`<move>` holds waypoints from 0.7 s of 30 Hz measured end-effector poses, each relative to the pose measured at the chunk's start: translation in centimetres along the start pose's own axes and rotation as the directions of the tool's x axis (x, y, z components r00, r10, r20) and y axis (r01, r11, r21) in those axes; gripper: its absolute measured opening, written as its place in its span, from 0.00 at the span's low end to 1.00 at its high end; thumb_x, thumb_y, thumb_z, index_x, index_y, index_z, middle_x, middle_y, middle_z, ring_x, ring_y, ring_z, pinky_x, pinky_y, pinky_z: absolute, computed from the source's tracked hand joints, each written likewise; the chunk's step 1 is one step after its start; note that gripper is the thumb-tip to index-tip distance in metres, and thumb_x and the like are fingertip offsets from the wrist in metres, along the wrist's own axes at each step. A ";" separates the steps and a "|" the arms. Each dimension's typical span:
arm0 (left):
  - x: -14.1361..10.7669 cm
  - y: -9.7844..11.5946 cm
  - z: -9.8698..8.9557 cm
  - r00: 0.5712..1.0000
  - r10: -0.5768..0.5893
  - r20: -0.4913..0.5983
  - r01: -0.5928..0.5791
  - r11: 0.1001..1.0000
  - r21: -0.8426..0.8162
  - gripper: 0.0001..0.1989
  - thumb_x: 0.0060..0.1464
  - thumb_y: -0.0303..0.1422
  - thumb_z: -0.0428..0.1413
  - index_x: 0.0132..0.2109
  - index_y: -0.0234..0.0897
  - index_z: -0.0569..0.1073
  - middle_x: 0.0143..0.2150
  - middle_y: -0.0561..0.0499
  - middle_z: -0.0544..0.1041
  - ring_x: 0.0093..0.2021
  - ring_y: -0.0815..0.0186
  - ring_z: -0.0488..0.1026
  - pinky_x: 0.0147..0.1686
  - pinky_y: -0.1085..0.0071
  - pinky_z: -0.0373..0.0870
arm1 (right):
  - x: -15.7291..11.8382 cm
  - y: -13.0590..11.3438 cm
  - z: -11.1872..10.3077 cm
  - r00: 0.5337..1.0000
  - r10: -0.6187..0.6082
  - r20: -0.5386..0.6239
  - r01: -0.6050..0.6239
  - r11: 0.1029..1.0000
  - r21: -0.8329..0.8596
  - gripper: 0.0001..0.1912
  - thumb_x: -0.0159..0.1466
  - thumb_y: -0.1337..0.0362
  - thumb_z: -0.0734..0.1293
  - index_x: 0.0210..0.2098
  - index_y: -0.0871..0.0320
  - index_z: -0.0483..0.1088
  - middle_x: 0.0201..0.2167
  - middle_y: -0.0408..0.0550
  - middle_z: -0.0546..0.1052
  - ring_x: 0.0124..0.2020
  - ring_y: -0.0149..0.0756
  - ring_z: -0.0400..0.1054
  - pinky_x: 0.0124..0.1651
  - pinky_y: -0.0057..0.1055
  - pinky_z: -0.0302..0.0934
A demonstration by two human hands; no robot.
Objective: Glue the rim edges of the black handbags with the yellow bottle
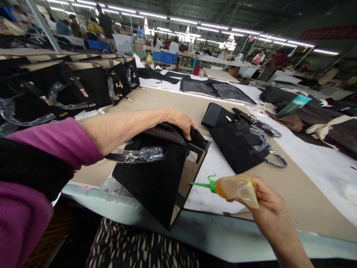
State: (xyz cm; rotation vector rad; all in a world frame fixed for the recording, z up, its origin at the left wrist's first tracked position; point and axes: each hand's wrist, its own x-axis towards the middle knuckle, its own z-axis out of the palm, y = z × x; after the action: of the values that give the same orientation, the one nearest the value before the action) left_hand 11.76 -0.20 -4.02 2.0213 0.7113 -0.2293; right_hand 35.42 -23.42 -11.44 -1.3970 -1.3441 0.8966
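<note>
The left hand [181,120] grips the black bag [152,178], seemingly to steady it; the right hand [269,199] holds a squeeze bottle [232,188].

No words or numbers are reading clearly from here. Over at the far right, a red banner [327,32] is showing pale marks, too blurred to make out. The metal fittings [83,92] on the black bags [92,83] at left are looking too small to tell.
</note>
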 end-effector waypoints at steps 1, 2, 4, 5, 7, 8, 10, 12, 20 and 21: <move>0.0 0.0 0.0 1.000 -0.007 0.002 0.007 1.000 0.017 0.13 0.36 0.29 0.61 0.35 0.42 0.81 0.29 0.60 0.79 0.33 0.66 0.71 0.39 0.72 0.66 | -0.2 0.1 0.1 1.000 0.008 0.010 -0.008 1.000 0.015 0.14 0.52 0.61 0.75 0.37 0.54 0.73 0.26 0.43 0.77 0.23 0.37 0.72 0.25 0.27 0.70; 0.1 0.0 0.1 1.000 -0.023 -0.005 0.023 0.999 0.047 0.14 0.37 0.29 0.61 0.36 0.42 0.81 0.29 0.60 0.79 0.34 0.65 0.71 0.39 0.72 0.66 | -0.4 0.2 0.2 1.000 0.020 0.018 -0.020 0.999 0.027 0.14 0.52 0.61 0.75 0.37 0.54 0.73 0.26 0.43 0.77 0.23 0.37 0.72 0.25 0.27 0.70; 0.1 0.1 0.2 0.998 -0.051 -0.035 0.054 0.993 0.102 0.15 0.38 0.30 0.60 0.38 0.40 0.81 0.29 0.59 0.79 0.33 0.65 0.71 0.38 0.72 0.66 | -0.8 0.6 0.3 0.998 0.042 0.045 -0.043 0.999 0.028 0.14 0.53 0.62 0.74 0.38 0.54 0.73 0.27 0.43 0.77 0.24 0.37 0.72 0.26 0.26 0.69; 0.0 0.2 0.3 0.997 -0.058 -0.046 0.063 0.991 0.115 0.16 0.38 0.30 0.60 0.39 0.40 0.81 0.29 0.59 0.79 0.33 0.65 0.71 0.37 0.73 0.65 | -1.0 1.0 0.3 0.997 0.053 0.063 -0.055 0.998 0.017 0.14 0.54 0.62 0.74 0.39 0.54 0.73 0.27 0.44 0.77 0.25 0.37 0.72 0.26 0.26 0.69; 0.0 0.3 0.4 0.996 -0.067 -0.051 0.073 0.991 0.115 0.16 0.39 0.30 0.60 0.39 0.39 0.80 0.28 0.59 0.78 0.32 0.66 0.70 0.36 0.73 0.65 | -1.4 1.8 0.3 0.993 0.069 0.098 -0.068 0.998 -0.013 0.13 0.56 0.62 0.73 0.40 0.55 0.73 0.28 0.45 0.77 0.25 0.37 0.72 0.28 0.27 0.69; -0.1 0.4 0.5 0.996 -0.071 -0.047 0.076 0.991 0.106 0.15 0.39 0.30 0.60 0.39 0.38 0.80 0.28 0.59 0.78 0.32 0.66 0.70 0.36 0.73 0.65 | -1.5 2.2 0.3 0.991 0.077 0.109 -0.075 0.997 -0.022 0.13 0.56 0.62 0.73 0.41 0.55 0.73 0.29 0.46 0.77 0.26 0.38 0.72 0.29 0.28 0.70; -0.3 0.7 0.7 0.996 -0.081 -0.042 0.085 0.992 0.094 0.14 0.39 0.29 0.59 0.38 0.39 0.80 0.27 0.60 0.78 0.33 0.66 0.70 0.36 0.74 0.64 | -1.8 3.0 0.4 0.989 0.100 0.109 -0.098 0.995 -0.022 0.14 0.55 0.61 0.73 0.40 0.56 0.73 0.31 0.47 0.78 0.28 0.39 0.73 0.31 0.30 0.70; -0.4 1.0 0.7 0.995 -0.086 -0.050 0.091 0.991 0.098 0.13 0.39 0.29 0.59 0.36 0.39 0.81 0.28 0.60 0.77 0.33 0.67 0.70 0.37 0.74 0.63 | -2.2 3.7 0.6 0.986 0.123 0.109 -0.122 0.992 -0.015 0.15 0.54 0.61 0.74 0.40 0.56 0.73 0.33 0.48 0.78 0.31 0.41 0.73 0.33 0.32 0.71; -1.0 1.1 1.3 0.997 -0.056 -0.054 0.063 0.989 0.131 0.12 0.38 0.30 0.60 0.35 0.38 0.80 0.26 0.60 0.75 0.33 0.67 0.68 0.38 0.73 0.61 | -3.0 3.7 1.9 0.967 0.198 0.158 -0.215 0.971 0.101 0.16 0.52 0.61 0.75 0.38 0.57 0.73 0.29 0.45 0.76 0.27 0.39 0.71 0.30 0.32 0.70; -1.2 1.2 1.4 0.996 -0.065 -0.054 0.072 0.988 0.138 0.12 0.38 0.30 0.59 0.35 0.38 0.80 0.26 0.60 0.75 0.33 0.67 0.68 0.38 0.73 0.61 | -3.0 3.7 2.1 0.961 0.220 0.167 -0.243 0.961 0.132 0.16 0.51 0.61 0.75 0.38 0.57 0.72 0.29 0.45 0.76 0.27 0.39 0.71 0.29 0.32 0.70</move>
State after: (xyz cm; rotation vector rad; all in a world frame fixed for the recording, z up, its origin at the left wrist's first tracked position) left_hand 11.62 -2.27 -3.39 2.1437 0.8159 -0.2767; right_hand 34.10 -25.83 -15.84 -1.4091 -1.2100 1.2571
